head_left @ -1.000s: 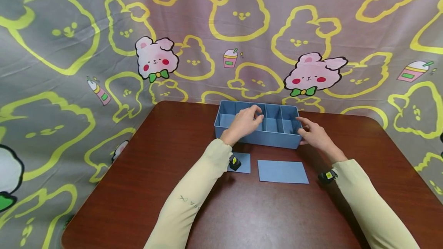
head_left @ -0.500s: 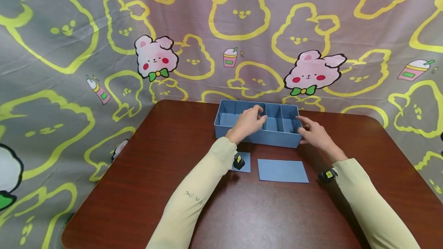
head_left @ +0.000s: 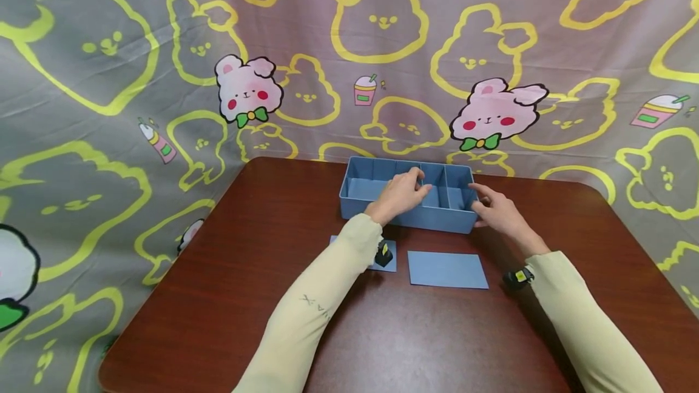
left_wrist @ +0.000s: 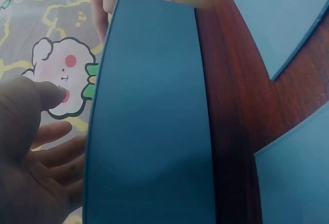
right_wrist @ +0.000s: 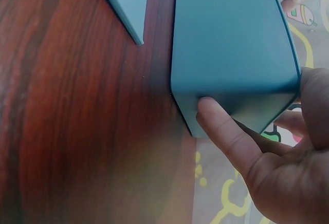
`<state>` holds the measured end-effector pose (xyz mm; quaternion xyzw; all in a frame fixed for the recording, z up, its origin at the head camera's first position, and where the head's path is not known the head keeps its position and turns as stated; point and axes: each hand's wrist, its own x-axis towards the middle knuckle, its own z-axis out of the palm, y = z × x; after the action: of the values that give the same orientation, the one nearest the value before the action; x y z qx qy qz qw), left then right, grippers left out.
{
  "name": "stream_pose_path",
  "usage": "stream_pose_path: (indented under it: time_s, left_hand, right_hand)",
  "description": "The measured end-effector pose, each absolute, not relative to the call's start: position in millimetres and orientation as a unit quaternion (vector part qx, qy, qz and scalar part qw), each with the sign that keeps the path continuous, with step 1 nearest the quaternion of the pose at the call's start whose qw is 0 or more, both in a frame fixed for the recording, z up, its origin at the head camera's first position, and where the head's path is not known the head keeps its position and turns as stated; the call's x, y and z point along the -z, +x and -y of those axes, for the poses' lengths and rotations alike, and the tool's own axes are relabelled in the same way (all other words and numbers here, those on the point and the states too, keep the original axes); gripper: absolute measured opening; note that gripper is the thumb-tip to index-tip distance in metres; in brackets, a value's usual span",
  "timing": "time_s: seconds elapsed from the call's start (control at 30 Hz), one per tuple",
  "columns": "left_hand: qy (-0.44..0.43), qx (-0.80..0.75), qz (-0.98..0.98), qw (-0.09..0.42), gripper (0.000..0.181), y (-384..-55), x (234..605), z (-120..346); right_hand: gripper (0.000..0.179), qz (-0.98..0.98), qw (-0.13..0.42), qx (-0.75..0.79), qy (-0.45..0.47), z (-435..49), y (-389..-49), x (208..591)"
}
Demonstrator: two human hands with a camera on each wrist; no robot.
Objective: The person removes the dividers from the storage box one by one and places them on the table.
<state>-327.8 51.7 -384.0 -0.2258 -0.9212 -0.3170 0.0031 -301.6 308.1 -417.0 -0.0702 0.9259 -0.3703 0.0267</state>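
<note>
A long blue box (head_left: 431,220) with thin dividers stands at the back of the table; its plain front wall (left_wrist: 149,106) fills the left wrist view. My left hand (head_left: 401,194) reaches over its middle, fingers loosely bent near a divider, nothing seen between them. Part of the box's inside is hidden by that hand. At the right end my right hand (head_left: 498,211) is spread beside the box, and in the right wrist view a straight finger (right_wrist: 231,136) touches the end wall (right_wrist: 241,106).
Two flat blue panels lie before the box: the right panel (head_left: 448,270) in full sight, the left panel (head_left: 390,264) partly under my sleeve (head_left: 311,302). A patterned cloth (head_left: 306,29) hangs close behind the brown table (head_left: 262,229).
My left hand has shifted steadily right along the box, uncovering more of its left part. The right hand stays at the end wall. Box and panels have not moved.
</note>
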Motion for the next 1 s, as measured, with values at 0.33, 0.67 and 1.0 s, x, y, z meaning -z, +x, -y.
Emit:
stream_pose_path:
  time_s: [0.33, 0.67, 1.0]
  left_hand:
    - [-0.198, 0.293, 0.935, -0.008, 0.048, -326.8, 390.1, -56.3]
    - [-0.192, 0.286, 0.938, -0.027, 0.058, -327.5, 393.6, -58.6]
    - [-0.176, 0.253, 0.95, -0.05, 0.06, -326.1, 394.8, -60.3]
  right_hand:
    - [0.058, -0.925, 0.025, 0.371, -0.076, -310.2, -302.4, 418.7]
    - [0.058, -0.922, 0.023, 0.378, -0.075, -312.0, -304.5, 420.5]
    - [0.058, -0.924, 0.02, 0.374, -0.079, -309.6, -302.0, 417.8]
